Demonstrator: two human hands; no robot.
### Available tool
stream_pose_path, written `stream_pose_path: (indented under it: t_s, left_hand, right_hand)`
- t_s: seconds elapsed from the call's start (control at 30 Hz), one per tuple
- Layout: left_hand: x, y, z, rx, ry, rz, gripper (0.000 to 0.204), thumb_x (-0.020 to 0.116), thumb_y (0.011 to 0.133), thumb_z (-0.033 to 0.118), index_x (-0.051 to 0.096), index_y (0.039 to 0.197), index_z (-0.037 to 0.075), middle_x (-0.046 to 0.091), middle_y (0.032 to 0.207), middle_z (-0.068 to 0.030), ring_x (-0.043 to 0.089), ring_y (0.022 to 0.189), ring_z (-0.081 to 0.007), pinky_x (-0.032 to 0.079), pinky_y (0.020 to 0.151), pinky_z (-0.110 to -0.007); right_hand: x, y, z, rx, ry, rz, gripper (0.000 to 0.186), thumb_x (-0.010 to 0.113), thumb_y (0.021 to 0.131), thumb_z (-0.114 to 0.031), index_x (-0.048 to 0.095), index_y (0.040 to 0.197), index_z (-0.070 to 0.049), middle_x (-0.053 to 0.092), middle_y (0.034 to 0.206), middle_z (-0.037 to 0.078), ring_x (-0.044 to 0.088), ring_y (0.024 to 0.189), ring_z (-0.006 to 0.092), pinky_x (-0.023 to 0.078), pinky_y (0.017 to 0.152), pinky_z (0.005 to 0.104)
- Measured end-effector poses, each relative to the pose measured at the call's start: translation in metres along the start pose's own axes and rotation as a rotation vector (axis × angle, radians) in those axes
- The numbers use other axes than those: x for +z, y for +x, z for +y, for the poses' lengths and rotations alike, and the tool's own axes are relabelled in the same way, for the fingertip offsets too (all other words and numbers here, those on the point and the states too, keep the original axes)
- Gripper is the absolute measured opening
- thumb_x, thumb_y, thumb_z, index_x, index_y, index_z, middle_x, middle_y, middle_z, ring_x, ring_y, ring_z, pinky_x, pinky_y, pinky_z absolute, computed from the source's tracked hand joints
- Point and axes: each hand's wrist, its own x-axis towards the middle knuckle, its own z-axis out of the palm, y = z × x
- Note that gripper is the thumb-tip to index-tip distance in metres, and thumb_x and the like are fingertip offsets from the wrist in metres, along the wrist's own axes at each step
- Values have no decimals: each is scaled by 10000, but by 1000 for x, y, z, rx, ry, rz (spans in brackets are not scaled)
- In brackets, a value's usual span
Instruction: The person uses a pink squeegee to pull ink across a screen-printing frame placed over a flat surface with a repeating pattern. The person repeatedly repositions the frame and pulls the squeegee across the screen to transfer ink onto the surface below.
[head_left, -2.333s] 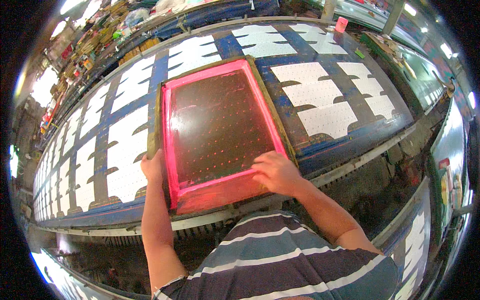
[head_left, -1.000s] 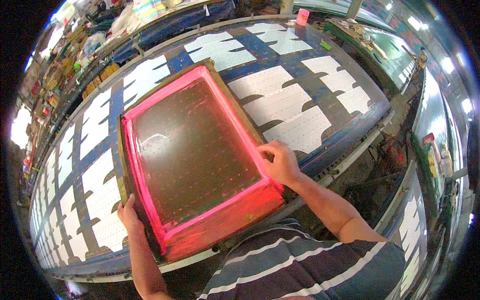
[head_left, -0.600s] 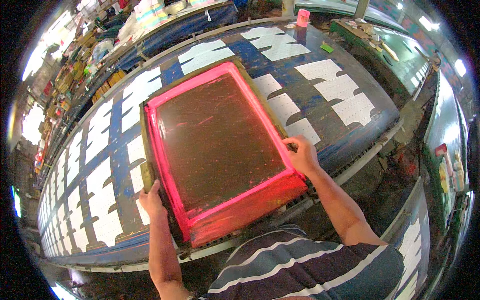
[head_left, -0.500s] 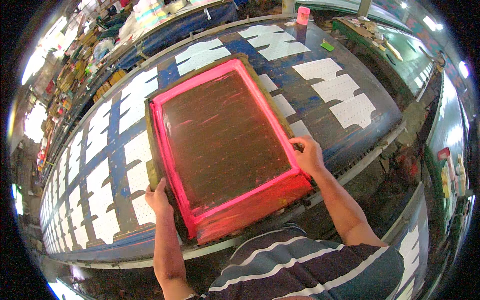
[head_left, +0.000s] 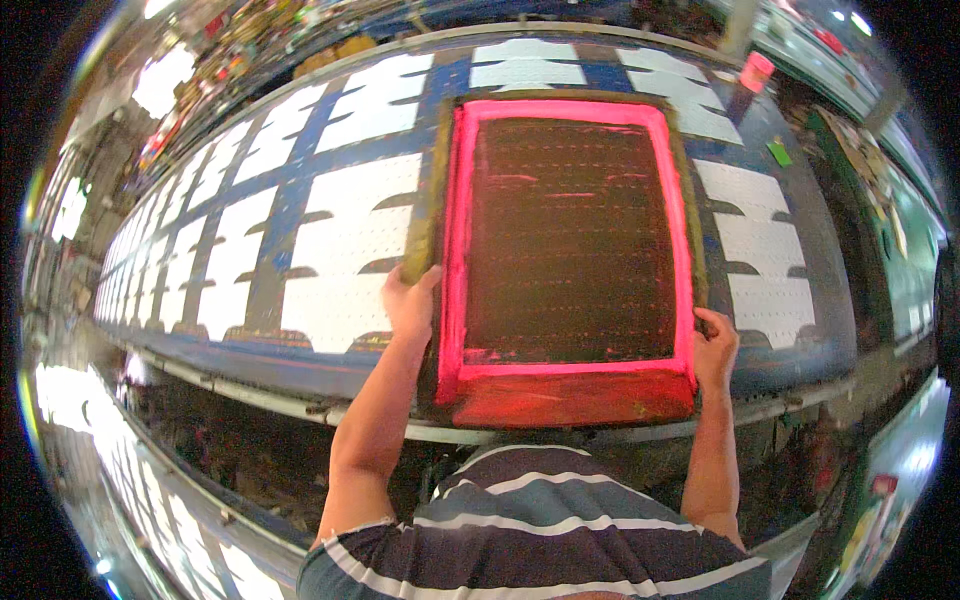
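A rectangular printing screen [head_left: 565, 240] with a dark dotted mesh, bright pink inner border and worn olive frame lies on a long blue-grey table [head_left: 280, 365]. My left hand [head_left: 410, 295] grips the screen's left side, thumb up along the edge. My right hand [head_left: 715, 340] has its fingers curled on the right side of the frame, near the lower corner. White dotted cut-out pieces [head_left: 350, 250] lie in rows on both sides of the screen; those beneath it are hidden.
A pink container [head_left: 757, 75] and a small green piece [head_left: 779, 153] sit toward the table's back right. A green side table [head_left: 900, 290] stands to the right, and cluttered shelving lines the back. Another sheet-covered table [head_left: 170, 490] runs behind me at lower left.
My view has swung round, so the screen now appears straighter and farther right. Both hands have moved with it, still on its sides; more white pieces show to its left.
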Motion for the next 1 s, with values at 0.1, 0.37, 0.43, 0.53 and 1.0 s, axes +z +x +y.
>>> stream_pose_path:
  t_s: [0.1,0.37,0.43,0.53,1.0]
  left_hand:
    - [8,-3,-4,-23,30,27,342,901,887,105,797,1171,-54,833,1046,-94,748,913,-166,585,860,-333]
    - [18,-7,-12,13,19,18,344,892,900,27,789,1220,-50,845,1113,-97,780,967,-173,608,932,-344]
    - [18,-3,-17,15,49,12,343,890,904,27,783,1220,-51,845,1114,-98,781,970,-175,608,933,-344]
    - [18,3,-27,56,75,2,337,906,880,108,788,1154,-49,848,1039,-123,782,915,-192,609,860,-357]
    - [18,10,-44,166,205,37,454,911,878,233,757,1203,-44,839,1101,-214,812,1035,-335,614,946,-456]
  right_hand:
    - [-3,5,17,53,-68,-3,419,780,839,101,833,1218,-72,797,1160,109,755,1050,271,604,905,407]
    - [-12,10,33,82,0,-112,444,785,857,85,804,1280,-47,767,1307,169,750,1192,336,605,1046,433]
    - [-16,5,17,-34,-126,-95,456,829,859,23,793,1307,-53,747,1381,183,733,1237,366,589,1089,463]
    - [-24,-16,-21,-360,-370,-97,512,888,860,-101,775,1359,-75,711,1479,194,686,1331,407,546,1159,514]
    - [6,-95,-155,-750,-260,-519,442,721,872,-19,797,1302,-93,791,1275,155,752,1204,373,587,1059,550]
